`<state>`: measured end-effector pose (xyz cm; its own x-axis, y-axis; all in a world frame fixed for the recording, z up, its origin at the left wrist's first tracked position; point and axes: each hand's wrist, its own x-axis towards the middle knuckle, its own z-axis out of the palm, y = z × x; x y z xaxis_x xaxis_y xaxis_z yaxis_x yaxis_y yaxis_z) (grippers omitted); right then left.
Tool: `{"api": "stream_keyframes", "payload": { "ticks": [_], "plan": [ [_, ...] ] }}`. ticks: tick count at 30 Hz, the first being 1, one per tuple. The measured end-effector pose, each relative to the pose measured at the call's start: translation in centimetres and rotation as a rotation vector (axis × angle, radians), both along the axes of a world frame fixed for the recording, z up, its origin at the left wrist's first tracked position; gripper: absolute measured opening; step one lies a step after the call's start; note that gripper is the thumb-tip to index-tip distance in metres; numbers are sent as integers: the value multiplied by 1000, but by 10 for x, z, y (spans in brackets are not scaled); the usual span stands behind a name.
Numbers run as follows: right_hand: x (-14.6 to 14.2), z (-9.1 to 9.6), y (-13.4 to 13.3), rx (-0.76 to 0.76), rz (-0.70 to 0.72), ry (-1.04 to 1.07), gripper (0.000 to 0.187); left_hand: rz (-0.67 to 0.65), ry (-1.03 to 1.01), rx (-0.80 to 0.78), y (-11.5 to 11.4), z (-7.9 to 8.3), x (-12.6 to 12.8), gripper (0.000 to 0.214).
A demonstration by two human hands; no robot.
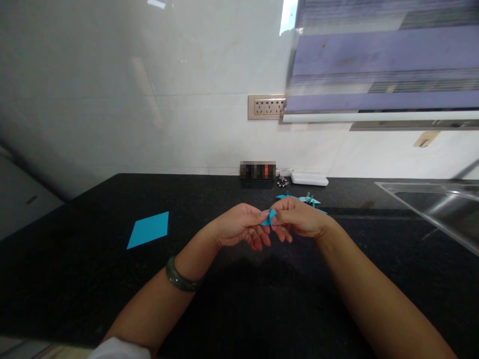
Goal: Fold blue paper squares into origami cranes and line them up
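My left hand [241, 224] and my right hand [299, 218] meet above the black countertop [93, 279], both pinched on a small folded piece of blue paper [270, 216]. Only a sliver of it shows between the fingertips. A dark green bangle [179, 279] circles my left wrist. Just behind my right hand lie finished blue paper cranes [309, 200], partly hidden by the hand. A flat blue paper square [148, 229] lies on the counter to the left.
A steel sink [434, 204] is set into the counter at the right. Against the tiled wall stand a small dark box [257, 172] and a white flat object [309, 178]. A socket strip [266, 106] and a striped blind [381, 60] hang above.
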<state>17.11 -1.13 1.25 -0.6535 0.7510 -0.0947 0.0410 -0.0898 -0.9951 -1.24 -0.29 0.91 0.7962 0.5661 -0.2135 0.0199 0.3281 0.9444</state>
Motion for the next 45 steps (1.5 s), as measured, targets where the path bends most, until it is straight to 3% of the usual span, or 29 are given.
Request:
{"api": "stream_keyframes", "payload": {
  "ticks": [4, 8, 16, 25, 30, 37, 45],
  "plan": [
    [-1, 0, -2, -71, 65, 30, 18, -80, 32, -11, -3, 3, -1, 45],
    [-5, 0, -4, -147, 113, 147, 21, -114, -34, -49, -4, 5, -4, 38],
    [-17, 1, -14, -181, 175, 460, 22, -52, -278, -159, -12, 9, -5, 26],
    [-29, 0, -18, -157, 40, 437, 32, -9, -431, -224, -20, 5, 2, 23],
    [-35, -1, -20, -165, -51, 489, 34, 86, -459, -235, -20, 3, 6, 23],
    [-38, -7, -16, -185, -26, 642, 31, 170, -575, -227, -20, -1, 13, 20],
    [-41, -7, -16, -271, -114, 683, 45, 291, -588, -259, -25, 4, 18, 18]
  ]
}}
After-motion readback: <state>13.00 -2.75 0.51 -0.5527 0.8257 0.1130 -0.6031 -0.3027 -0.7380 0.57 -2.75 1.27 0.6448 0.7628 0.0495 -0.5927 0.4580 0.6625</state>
